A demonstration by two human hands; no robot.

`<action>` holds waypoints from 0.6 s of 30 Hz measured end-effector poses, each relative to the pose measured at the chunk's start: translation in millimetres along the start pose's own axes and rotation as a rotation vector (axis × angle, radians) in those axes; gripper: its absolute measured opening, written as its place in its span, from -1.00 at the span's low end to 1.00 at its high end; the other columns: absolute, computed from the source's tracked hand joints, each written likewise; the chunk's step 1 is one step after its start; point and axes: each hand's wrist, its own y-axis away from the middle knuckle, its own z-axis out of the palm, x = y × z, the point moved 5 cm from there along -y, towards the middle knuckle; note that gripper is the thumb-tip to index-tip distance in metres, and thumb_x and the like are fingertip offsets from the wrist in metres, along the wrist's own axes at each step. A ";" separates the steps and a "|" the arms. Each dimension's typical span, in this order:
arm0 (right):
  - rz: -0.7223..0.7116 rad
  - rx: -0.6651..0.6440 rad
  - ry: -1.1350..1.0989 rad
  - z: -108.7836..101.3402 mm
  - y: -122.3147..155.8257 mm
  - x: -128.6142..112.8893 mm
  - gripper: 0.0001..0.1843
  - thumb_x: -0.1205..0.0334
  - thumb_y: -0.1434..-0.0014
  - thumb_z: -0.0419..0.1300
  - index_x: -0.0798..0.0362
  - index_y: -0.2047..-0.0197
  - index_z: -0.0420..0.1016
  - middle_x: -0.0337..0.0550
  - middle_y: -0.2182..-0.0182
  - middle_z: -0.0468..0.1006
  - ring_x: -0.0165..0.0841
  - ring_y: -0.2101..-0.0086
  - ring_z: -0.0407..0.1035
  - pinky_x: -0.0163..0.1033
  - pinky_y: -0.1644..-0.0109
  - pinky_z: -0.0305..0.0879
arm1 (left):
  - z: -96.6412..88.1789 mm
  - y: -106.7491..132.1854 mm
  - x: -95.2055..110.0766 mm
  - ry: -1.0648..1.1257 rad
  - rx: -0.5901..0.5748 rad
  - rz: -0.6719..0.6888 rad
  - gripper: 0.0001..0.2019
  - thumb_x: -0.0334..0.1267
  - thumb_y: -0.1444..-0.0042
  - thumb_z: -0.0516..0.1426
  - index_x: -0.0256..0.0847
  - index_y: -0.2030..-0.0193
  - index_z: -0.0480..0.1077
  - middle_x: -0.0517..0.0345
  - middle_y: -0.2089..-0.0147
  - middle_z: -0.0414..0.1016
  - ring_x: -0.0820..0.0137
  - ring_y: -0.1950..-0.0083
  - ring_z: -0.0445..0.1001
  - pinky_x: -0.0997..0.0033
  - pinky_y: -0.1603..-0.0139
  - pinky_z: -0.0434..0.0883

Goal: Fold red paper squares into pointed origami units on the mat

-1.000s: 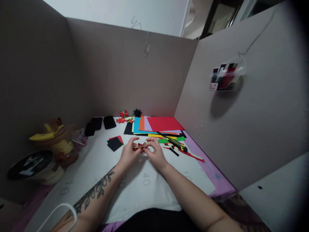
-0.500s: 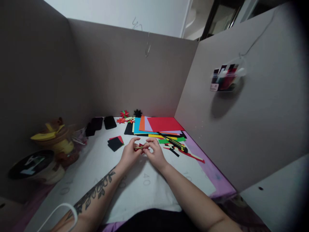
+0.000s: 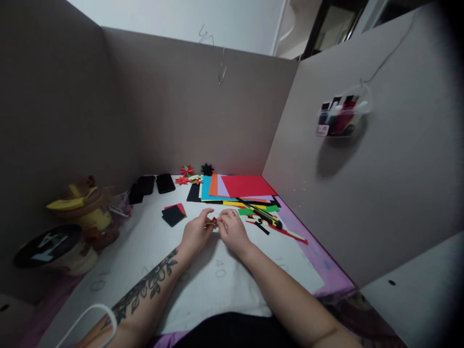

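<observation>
My left hand (image 3: 197,229) pinches a small folded piece of red and green paper (image 3: 213,222) above the white table sheet. Closed at the fingertips, my right hand (image 3: 232,230) grips the same paper from the other side. Most of the paper is hidden behind my fingers, so its exact shape does not show. Left of my hands lie small black, red and green paper squares (image 3: 174,215). Folded paper stars, one red and green (image 3: 187,170) and one black (image 3: 207,169), sit at the back of the table.
Coloured paper sheets (image 3: 246,186) are stacked at the back right. In front of them lie a yellow-black utility knife (image 3: 266,216) and paper strips (image 3: 290,233). Containers (image 3: 54,251) stand at the left. Dark flat objects (image 3: 166,183) lie at the back left. Grey panels (image 3: 203,106) enclose the table.
My fingers have shifted slightly around the folded paper; the right fingers are drawn closer together, and less red paper shows. Things on the table have stayed put.
</observation>
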 end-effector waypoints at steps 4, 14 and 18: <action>0.097 0.018 -0.120 5.7 0.6 12.6 -0.84 0.43 -0.05 0.08 0.03 0.44 0.44 -0.13 0.33 0.38 -0.28 0.20 0.25 -0.14 0.08 0.21 | 0.7 -0.9 0.5 -0.079 -0.023 -0.014 -0.59 -0.40 -0.03 0.06 -0.12 -0.06 0.20 0.16 0.25 0.56 0.34 0.24 0.50 0.46 0.28 0.30; 0.106 0.073 -0.223 3.7 0.8 10.1 -0.91 0.40 -0.04 0.11 0.03 0.45 0.34 -0.19 0.36 0.36 -0.31 0.25 0.26 -0.18 0.12 0.21 | 1.1 -2.3 -8.6 0.176 0.011 -0.107 -0.53 -0.41 0.08 0.10 -0.14 -0.05 0.21 0.19 0.36 0.53 0.37 0.33 0.49 0.49 0.34 0.29; 0.023 0.071 -0.195 1.3 0.4 6.4 -0.85 0.39 -0.12 0.04 0.03 0.35 0.41 -0.12 0.28 0.38 -0.29 0.18 0.26 -0.13 0.04 0.20 | 7.2 -4.3 -19.8 0.384 0.053 -0.248 -0.54 -0.41 0.18 0.15 -0.19 0.04 0.24 0.28 0.52 0.44 0.44 0.50 0.42 0.55 0.48 0.26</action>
